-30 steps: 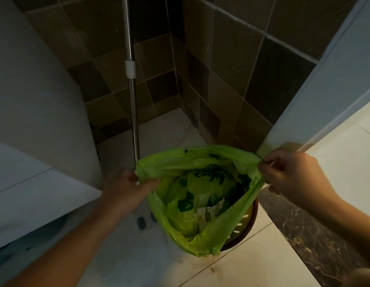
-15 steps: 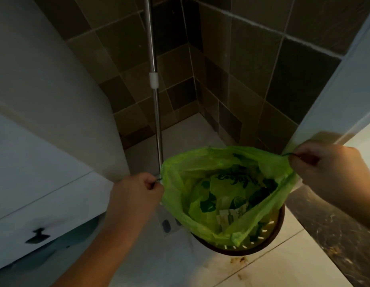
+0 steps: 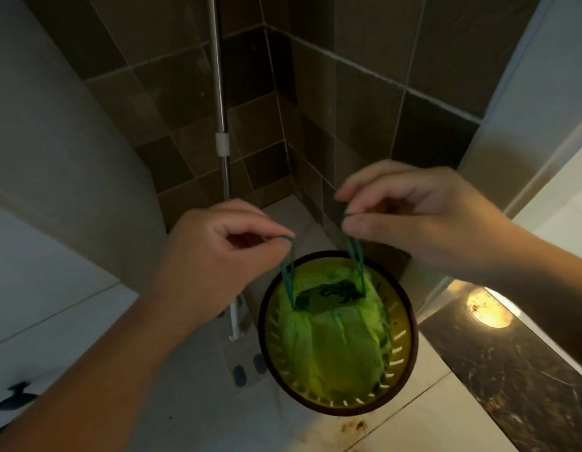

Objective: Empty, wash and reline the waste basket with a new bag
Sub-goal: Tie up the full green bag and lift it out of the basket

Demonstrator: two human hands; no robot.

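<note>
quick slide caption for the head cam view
Both hands, left and right, pinch drawstrings, cinching a green bag inside the waste basket.

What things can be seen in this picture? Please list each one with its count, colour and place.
garbage bag: one, green, inside the basket, mouth gathered nearly closed.
drawstring loops: two, dark green, rising from the bag mouth to the hands.
waste basket: one, brown rim, yellowish slotted wall, on the floor by the corner.
mop pole: one, metal, upright in the tiled corner.
wall tiles: many, brown, behind.
cabinet: one, white, at left.
threshold strip: one, dark marble, at right.
left hand: pinches the left loop.
right hand: pinches the right loop.
</note>
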